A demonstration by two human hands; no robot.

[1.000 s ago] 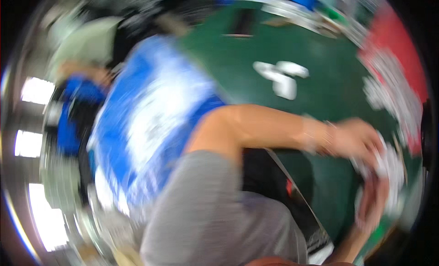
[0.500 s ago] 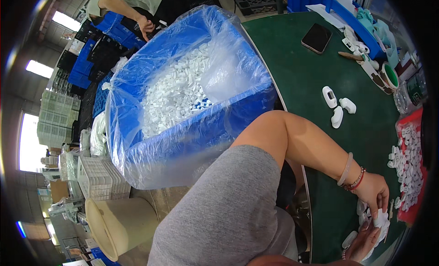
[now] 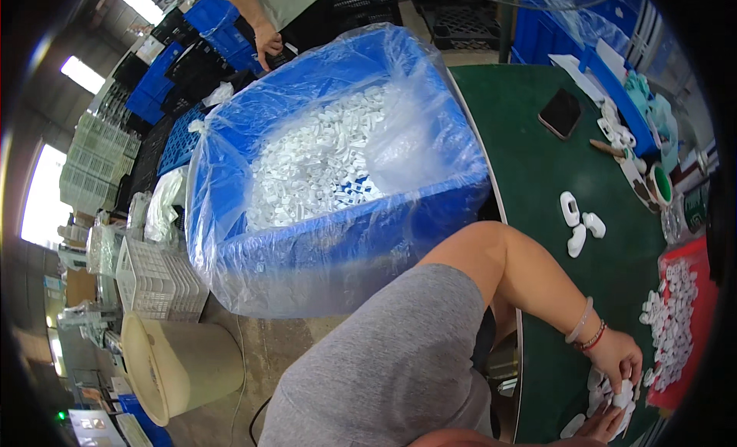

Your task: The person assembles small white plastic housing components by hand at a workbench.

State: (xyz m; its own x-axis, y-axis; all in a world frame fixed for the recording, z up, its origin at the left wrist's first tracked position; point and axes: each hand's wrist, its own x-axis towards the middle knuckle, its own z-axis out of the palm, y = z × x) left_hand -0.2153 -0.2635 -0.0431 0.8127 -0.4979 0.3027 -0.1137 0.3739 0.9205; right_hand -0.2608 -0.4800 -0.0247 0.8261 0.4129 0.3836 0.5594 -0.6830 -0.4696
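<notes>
At the lower right, my left hand (image 3: 616,355), with bracelets at its wrist, reaches down with fingertips pinched on a small white plastic part (image 3: 623,395). My right hand (image 3: 600,425) comes in below, its fingers closed around the same part from underneath; the picture's rim hides most of this hand. More white plastic pieces (image 3: 596,379) lie beside and under the hands, and a loose oval white piece (image 3: 573,425) rests on the green table (image 3: 530,216) next to my right hand. Fingers cover much of the held part.
A red tray (image 3: 702,301) holds many small white parts. Three white shells (image 3: 576,241) and a phone (image 3: 560,113) lie farther up the table. On the left stands a large blue bin (image 3: 338,255), plastic-lined, full of white parts. Another person's hand (image 3: 268,43) shows beyond it; a beige barrel (image 3: 184,362) stands lower left.
The whole view has shifted, so the table and bin sit lower in the picture. Both hands stay together at the white part, my left fingers slightly more curled down over it.
</notes>
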